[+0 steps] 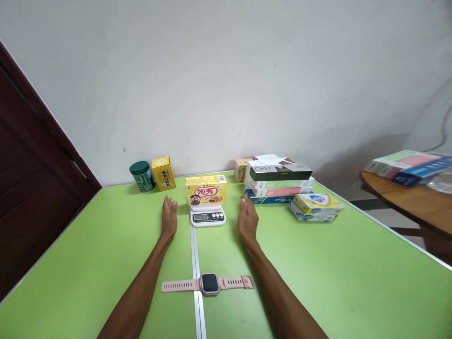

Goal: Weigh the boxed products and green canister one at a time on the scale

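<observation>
A yellow snack box [206,191] rests upright on a small white digital scale [208,217], whose display and buttons face me. On the left of the scale is my left hand [169,217], fingers stretched out, touching neither box nor scale. My right hand [247,219] stands on edge to the right of the scale, its fingers extended forward and holding nothing. Between my forearms a pink smartwatch [209,284] lies flat with its strap spread out.
Behind my left hand stand a green jar [142,176] and a yellow box [163,173]. Stacked boxes [278,181] sit beyond my right hand, with soap packs [317,207] beside them. A wooden table [402,197] holding more boxes is at the far right.
</observation>
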The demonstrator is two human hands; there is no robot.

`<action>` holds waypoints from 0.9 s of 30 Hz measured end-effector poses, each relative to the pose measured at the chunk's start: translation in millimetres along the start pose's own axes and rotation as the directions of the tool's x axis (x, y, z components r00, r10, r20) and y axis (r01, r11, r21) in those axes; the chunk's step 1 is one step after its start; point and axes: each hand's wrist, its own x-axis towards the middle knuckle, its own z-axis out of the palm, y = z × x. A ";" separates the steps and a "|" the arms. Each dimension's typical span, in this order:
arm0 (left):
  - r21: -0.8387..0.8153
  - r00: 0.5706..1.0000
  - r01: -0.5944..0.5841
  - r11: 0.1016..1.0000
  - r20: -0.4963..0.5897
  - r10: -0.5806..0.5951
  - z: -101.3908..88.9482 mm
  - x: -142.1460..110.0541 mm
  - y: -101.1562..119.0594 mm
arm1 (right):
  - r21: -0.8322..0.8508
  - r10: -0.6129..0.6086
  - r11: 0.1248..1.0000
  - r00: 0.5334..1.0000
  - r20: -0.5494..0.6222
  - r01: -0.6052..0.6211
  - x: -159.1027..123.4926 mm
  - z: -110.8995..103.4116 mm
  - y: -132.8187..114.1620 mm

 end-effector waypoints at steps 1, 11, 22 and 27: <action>0.018 0.999 -0.036 0.999 0.000 0.036 2.3 -3.0 3.1 | -0.008 -0.001 1.000 1.000 0.010 0.001 -1.6 0.4 -4.6; 0.030 0.961 -0.157 0.987 0.234 0.146 33.3 -34.9 33.7 | 0.076 -0.006 0.997 0.958 0.286 -0.017 -25.3 11.9 -46.9; -0.015 0.981 -0.167 0.986 -0.105 0.164 -39.9 2.7 23.2 | 0.251 -0.113 0.968 0.880 0.461 -0.008 -52.6 107.8 -102.8; 0.067 0.972 0.015 0.998 -0.235 0.001 -85.9 35.8 -14.6 | 0.240 -0.102 0.969 0.795 0.598 -0.056 -78.6 177.7 -101.9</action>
